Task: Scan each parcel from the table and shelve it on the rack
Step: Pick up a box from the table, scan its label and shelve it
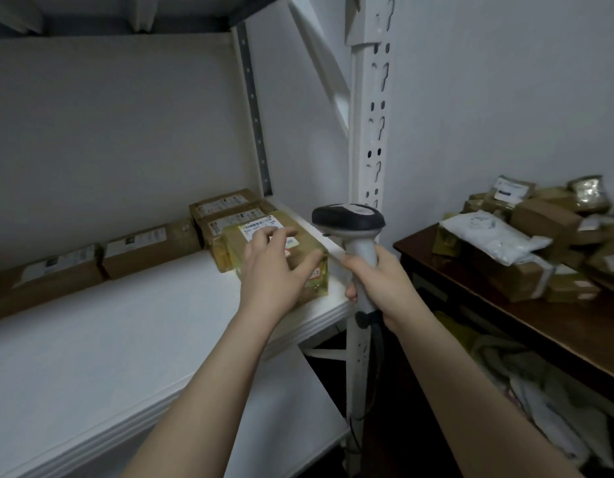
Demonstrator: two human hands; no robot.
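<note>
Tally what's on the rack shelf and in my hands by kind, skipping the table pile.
Parcels on the shelf: 5
Scanner, in the right hand: 1
Total: 6

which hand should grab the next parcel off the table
Probably left: the left hand only rests open on the shelved parcel, while the right hand grips the scanner, though the table lies right.

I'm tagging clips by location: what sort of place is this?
Probably a small parcel storeroom: labelled cardboard parcels line a white metal rack, more lie heaped on a wooden table, and the right hand holds a barcode scanner.
</note>
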